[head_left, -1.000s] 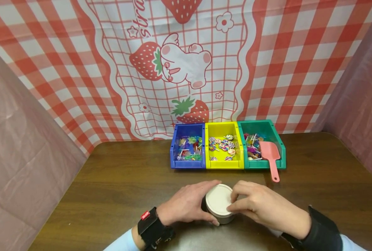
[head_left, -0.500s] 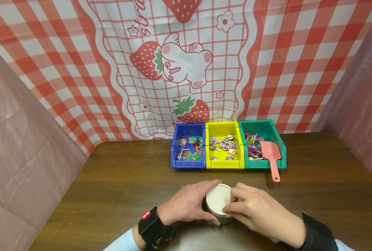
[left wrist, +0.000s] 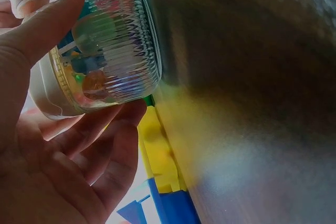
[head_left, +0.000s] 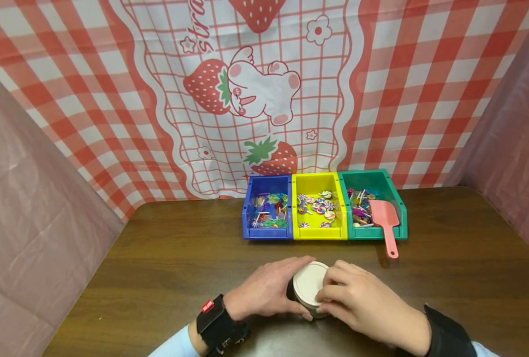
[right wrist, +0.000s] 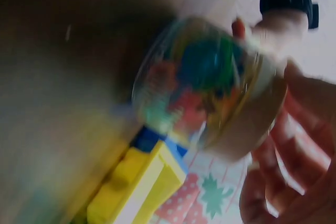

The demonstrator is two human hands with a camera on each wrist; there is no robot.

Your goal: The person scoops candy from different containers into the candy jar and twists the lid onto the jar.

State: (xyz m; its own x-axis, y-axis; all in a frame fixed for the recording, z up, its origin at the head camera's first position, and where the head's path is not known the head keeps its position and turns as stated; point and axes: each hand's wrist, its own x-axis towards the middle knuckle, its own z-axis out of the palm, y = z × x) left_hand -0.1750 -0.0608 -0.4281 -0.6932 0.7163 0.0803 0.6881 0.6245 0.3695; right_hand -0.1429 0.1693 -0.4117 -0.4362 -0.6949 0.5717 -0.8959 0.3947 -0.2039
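Observation:
A clear ribbed jar [left wrist: 123, 40] with colourful candies inside stands on the table, topped by a cream lid [head_left: 309, 283]. My left hand [head_left: 266, 290] grips the jar from the left, its thumb on the near side and its fingers round the far side. From the right, my right hand [head_left: 364, 302] holds the lid's edge with curled fingers and thumb. The right wrist view is blurred, but the candies [right wrist: 202, 69] show through the jar wall and the fingers [right wrist: 310, 135] lie against the lid.
Behind the jar, three joined bins stand in a row: blue [head_left: 268, 235], yellow [head_left: 320, 234] and green [head_left: 369, 181], each with small candies or lollipops. A pink scoop [head_left: 384, 215] leans over the green bin's front edge. A strawberry-print cloth [head_left: 264, 99] hangs behind the wooden table [head_left: 179, 248].
My right hand has shifted slightly left and its wrist has swung left while its fingers stay at the lid's edge. The left hand and the jar have hardly moved.

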